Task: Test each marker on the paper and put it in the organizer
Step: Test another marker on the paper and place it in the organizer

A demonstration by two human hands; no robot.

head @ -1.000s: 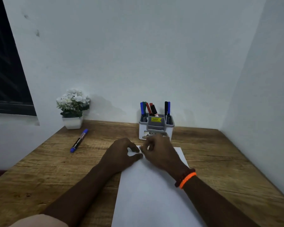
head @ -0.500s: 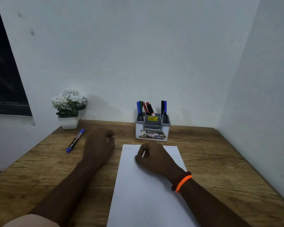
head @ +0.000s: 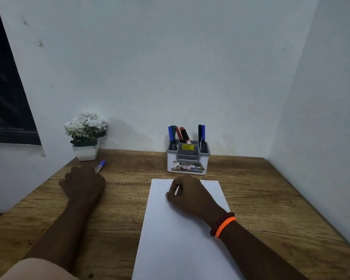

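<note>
The right hand (head: 190,194) is lying curled on the paper (head: 182,239), what it pinches unclear; the left hand (head: 83,182) is covering the blue marker (head: 100,165), grip hidden, on the wooden table (head: 271,199); beyond both, the organizer (head: 187,158) is sitting by the white wall (head: 170,67)

Left hand (head: 83,183) outstretched, right hand (head: 190,194) curled

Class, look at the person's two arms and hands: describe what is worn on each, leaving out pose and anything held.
The right hand has two bands at its wrist: a dark red beaded bracelet and a bright orange band. The left hand wears nothing; its forearm is bare up to a pale pinkish sleeve at the lower edge.
</note>
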